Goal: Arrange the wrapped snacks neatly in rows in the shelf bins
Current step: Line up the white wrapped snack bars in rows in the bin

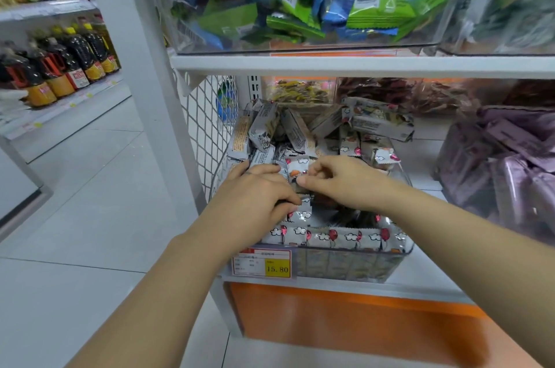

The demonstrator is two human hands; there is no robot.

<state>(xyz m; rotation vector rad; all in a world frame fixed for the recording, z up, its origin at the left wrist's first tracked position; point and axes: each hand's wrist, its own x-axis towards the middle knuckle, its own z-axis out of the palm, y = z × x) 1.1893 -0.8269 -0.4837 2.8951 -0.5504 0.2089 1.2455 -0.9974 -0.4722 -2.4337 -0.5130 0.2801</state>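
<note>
A clear plastic bin (402, 250) on the lower shelf holds several silver wrapped snacks with cloud and red balloon prints. A neat row of them (339, 237) lines the bin's front wall, while others lie piled loosely at the back (300, 130). My left hand (255, 202) lies over the snacks at the bin's left, its fingers curled onto a silver packet (303, 211). My right hand (339, 181) pinches the same upright snack packet (295, 171) between thumb and fingers in the bin's middle.
A price tag reading 15.80 (262, 264) hangs on the bin's front. A bin of purple packets (504, 166) stands to the right. Green and blue packets (330, 1) fill the bin on the shelf above. A white mesh side panel (207, 127) borders the left. Sauce bottles (60, 67) line the far aisle.
</note>
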